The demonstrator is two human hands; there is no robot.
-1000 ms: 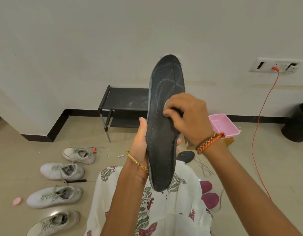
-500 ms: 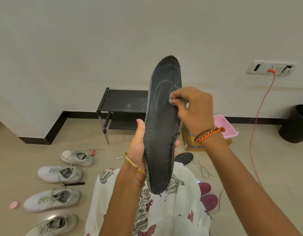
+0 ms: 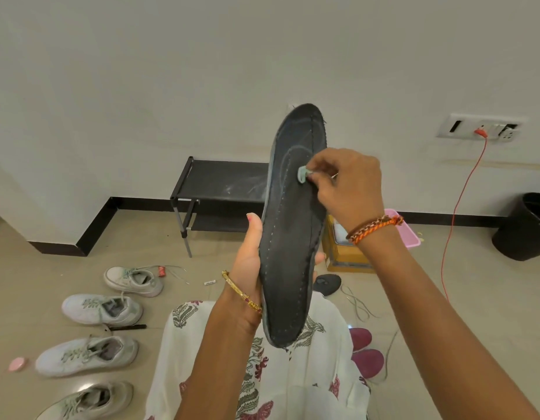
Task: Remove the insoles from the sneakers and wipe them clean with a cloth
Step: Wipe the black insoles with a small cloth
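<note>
Insole (image 3: 293, 237) upright, left hand (image 3: 250, 262) gripping its edges, right hand (image 3: 347, 183) pinching cloth (image 3: 302, 174) against it

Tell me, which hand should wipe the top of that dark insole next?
Probably the right hand: it already pinches the cloth against the insole, just below its top. The left hand grips the insole's middle, steadying it.

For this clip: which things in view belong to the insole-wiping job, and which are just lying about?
In the job:
insole, held upright by left hand
cloth, pinched in right hand
four sneakers on the floor

Lying about:
shoe rack
pink tray
yellow box
black bin
orange cable
</note>
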